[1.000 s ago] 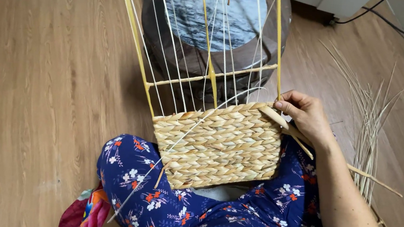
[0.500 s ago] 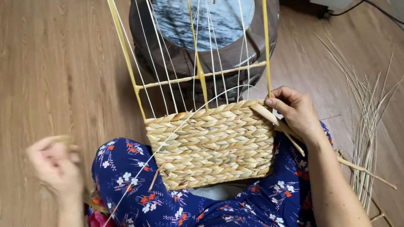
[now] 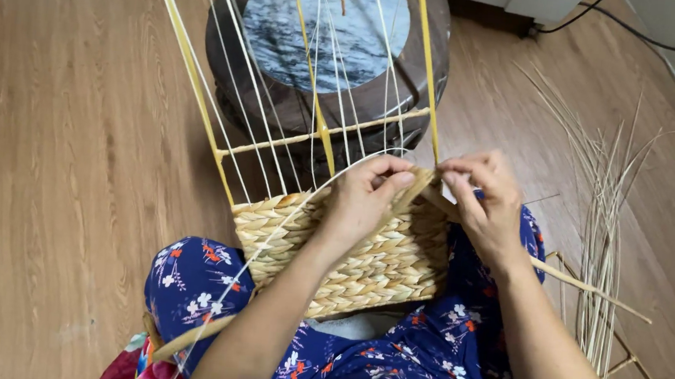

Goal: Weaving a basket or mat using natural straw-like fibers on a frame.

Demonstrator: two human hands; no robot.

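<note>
Basket (image 3: 347,257), half woven, rests on the lap below its yellow frame (image 3: 310,132), both forearms reaching over it, left hand (image 3: 365,201) and right hand (image 3: 482,201) bent down, pinching a flat strand (image 3: 414,188) at its top right edge, loose reeds (image 3: 604,234) lying to its right.

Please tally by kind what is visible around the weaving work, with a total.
Hands: 2, left hand and right hand
Woven basket panel: 1
Yellow frame: 1
Round stool: 1
Bundle of loose straw: 1
Total: 6
</note>
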